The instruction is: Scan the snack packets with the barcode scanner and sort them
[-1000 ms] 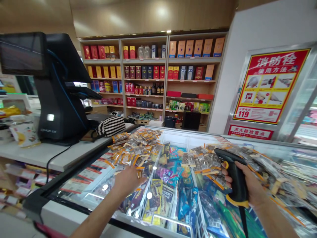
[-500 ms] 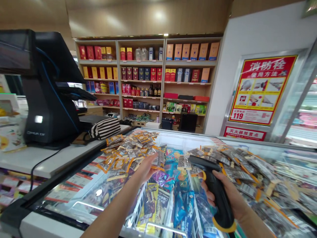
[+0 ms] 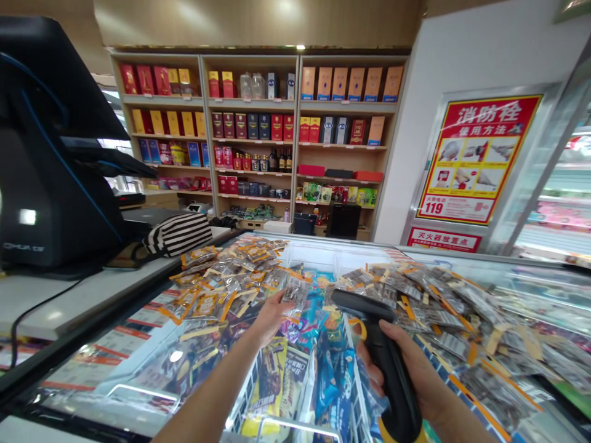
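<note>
My left hand [image 3: 270,317] is pinched shut on a small clear snack packet [image 3: 295,289], lifted just off the edge of the left pile of packets [image 3: 226,277] on the freezer's glass lid [image 3: 138,357]. My right hand [image 3: 406,369] grips a black barcode scanner [image 3: 378,344] with yellow trim. The scanner's head points left toward the held packet, a short gap away. A second, larger pile of packets [image 3: 443,307] lies to the right of the scanner.
A black checkout terminal [image 3: 50,166] and a striped pouch [image 3: 178,234] stand on the white counter [image 3: 69,301] at left. Ice-cream wrappers [image 3: 300,375] show through the freezer glass. Shelves of boxed goods [image 3: 258,129] fill the back wall; a red poster [image 3: 475,157] hangs at right.
My left hand went from flat near the left pile to pinching one packet and lifting it. My right hand carried the scanner left and lower, toward the packet.
</note>
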### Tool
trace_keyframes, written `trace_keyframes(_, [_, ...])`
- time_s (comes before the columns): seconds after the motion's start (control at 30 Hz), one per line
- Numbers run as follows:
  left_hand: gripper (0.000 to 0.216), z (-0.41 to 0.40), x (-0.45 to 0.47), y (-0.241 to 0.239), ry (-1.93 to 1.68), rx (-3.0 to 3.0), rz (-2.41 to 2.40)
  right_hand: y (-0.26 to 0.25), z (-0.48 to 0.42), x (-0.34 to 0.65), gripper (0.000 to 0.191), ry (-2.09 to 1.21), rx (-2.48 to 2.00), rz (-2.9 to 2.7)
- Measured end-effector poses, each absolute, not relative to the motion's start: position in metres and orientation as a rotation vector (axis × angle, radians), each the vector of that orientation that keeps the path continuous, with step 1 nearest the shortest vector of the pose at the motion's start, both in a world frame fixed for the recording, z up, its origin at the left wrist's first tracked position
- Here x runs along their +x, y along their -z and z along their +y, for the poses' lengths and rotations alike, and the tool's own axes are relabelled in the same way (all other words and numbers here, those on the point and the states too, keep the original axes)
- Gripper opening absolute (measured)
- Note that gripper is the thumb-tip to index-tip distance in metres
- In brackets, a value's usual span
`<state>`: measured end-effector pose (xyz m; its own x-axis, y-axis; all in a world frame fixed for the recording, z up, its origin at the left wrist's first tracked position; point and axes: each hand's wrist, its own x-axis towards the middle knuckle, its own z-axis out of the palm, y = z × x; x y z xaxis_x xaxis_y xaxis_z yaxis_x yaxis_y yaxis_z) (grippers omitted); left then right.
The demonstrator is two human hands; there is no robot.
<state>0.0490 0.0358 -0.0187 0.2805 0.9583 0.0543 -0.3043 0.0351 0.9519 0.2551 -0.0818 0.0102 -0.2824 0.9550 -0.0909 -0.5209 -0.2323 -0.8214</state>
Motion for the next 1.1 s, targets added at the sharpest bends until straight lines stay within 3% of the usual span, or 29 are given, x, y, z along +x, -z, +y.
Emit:
trace_keyframes(0.4, [0.039,0.040,0.047,0.023,-1.096,1.213,0.816,-0.009,-0.081,0.257,0.031,-1.737,-0.746,-0.824])
trace_keyframes(0.7, [0.029,0.040,0.058,0.015,-1.096,1.226,0.919,-0.026,-0.074,0.296,0.028,-1.553,-0.702,-0.768])
trace_keyframes(1.1, [0.033,0.059,0.176,0.009,-1.127,1.608,0.983,-0.021,-0.064,0.342,0.021,-1.345,-0.760,-0.625])
